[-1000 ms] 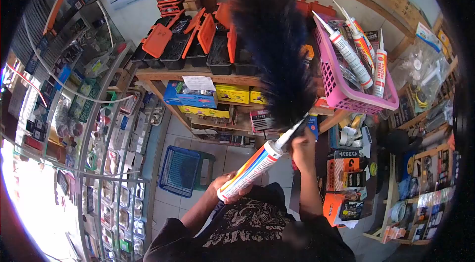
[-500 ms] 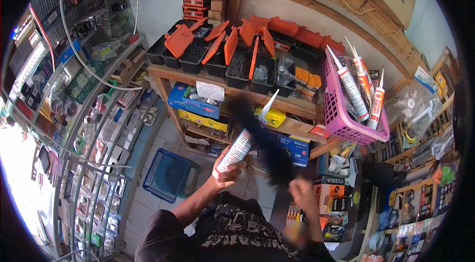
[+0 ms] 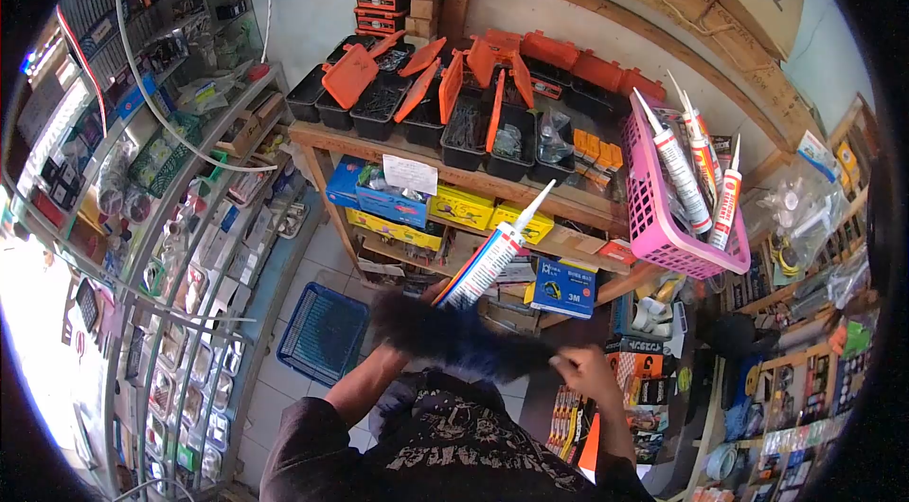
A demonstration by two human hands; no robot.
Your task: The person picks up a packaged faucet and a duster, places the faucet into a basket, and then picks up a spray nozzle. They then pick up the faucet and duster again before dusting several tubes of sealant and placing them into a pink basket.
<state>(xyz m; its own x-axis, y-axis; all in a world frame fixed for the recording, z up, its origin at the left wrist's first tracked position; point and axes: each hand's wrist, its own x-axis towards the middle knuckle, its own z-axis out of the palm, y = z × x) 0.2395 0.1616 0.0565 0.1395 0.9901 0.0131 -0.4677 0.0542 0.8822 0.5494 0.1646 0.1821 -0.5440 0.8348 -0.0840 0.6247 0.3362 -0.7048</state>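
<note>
My left hand (image 3: 436, 293) grips a sealant cartridge (image 3: 487, 265) with a white pointed nozzle, tilted up to the right. Most of that hand is hidden behind a dark, fluffy duster (image 3: 464, 343), blurred by motion. At the duster's right end, my right hand (image 3: 585, 375) is closed around its handle. The duster lies across the lower end of the cartridge and my left hand. To the upper right, a pink basket (image 3: 684, 251) holds several more sealant cartridges (image 3: 684, 182), nozzles upward.
Black bins with orange lids (image 3: 464, 128) line the wooden shelf (image 3: 379, 150) ahead. Below are yellow boxes (image 3: 462, 208) and a blue 3M box (image 3: 562, 288). A blue crate (image 3: 324, 331) stands on the floor. Glass shelving (image 3: 189, 313) runs along the left.
The duster has swept from above and right of the cartridge down across its lower end and my left hand. The cartridge has shifted slightly right and turned, showing a colored stripe.
</note>
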